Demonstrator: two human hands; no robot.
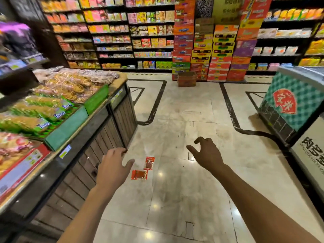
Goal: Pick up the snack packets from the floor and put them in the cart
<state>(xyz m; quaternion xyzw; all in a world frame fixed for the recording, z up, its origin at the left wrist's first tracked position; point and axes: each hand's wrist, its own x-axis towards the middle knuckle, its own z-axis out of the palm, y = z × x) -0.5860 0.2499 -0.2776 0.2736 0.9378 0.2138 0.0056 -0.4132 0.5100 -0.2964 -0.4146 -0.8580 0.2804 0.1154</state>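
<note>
Two small red snack packets lie flat on the tiled floor between my hands: one upright packet and, just below and left of it, a second packet lying sideways. My left hand hovers to their left with fingers apart and nothing in it. My right hand is stretched out to their right, fingers curled loosely and apart, holding nothing. No cart is in view.
A display stand piled with bagged snacks runs along my left. A freezer chest with green check pattern stands at the right. Stacked cartons and an open cardboard box sit ahead, with stocked shelves behind.
</note>
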